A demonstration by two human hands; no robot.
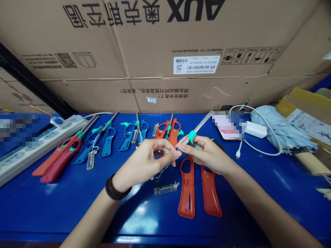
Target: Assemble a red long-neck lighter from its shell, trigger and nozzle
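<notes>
Both my hands meet over the middle of the blue table point(64, 203). My right hand point(207, 155) grips the near end of a metal lighter tube point(200, 125) with a teal collar, which slants up and away. My left hand point(148, 160), with a dark band on its wrist, pinches thin wires at the tube's near end. The wires hang down to a clear fuel tank point(167, 188) lying on the table. Two orange lighter shell halves point(199, 187) lie side by side just below my right hand.
A row of lighters lies behind: a red assembled one point(62, 155), open blue shells point(107, 139), an orange one point(170, 129). A white power strip point(33, 146) sits left. A phone point(227, 125), white charger point(254, 129) and folded umbrella point(281, 132) are right. A cardboard box point(155, 51) walls the back.
</notes>
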